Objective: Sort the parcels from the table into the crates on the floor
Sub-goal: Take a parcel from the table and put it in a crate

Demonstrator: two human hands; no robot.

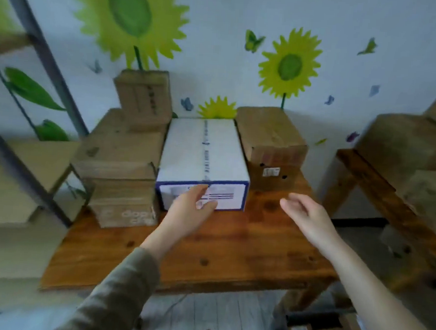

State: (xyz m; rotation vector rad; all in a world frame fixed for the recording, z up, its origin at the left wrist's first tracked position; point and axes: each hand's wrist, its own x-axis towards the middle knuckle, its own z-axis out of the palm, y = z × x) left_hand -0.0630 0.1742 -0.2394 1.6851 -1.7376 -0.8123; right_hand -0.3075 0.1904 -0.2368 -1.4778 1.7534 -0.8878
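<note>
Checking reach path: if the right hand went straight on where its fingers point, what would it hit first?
The right hand would probably meet the white box first, at its right front corner; depth is unclear.

Painted sunflowers (130, 14) and butterflies (254, 40) cover a white wall (220, 24) behind a wooden table (232, 255); metal shelving (53, 65) at nine o'clock, apparently grey plank floor (215, 317) at six.

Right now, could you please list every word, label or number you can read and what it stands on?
"dop": pale letters, rest blurred, on the low brown cardboard box at left.
Unreadable: tape print and front label on the white blue-edged cardboard box; sticker on the right brown cardboard box; print on the small stacked brown box.
</note>
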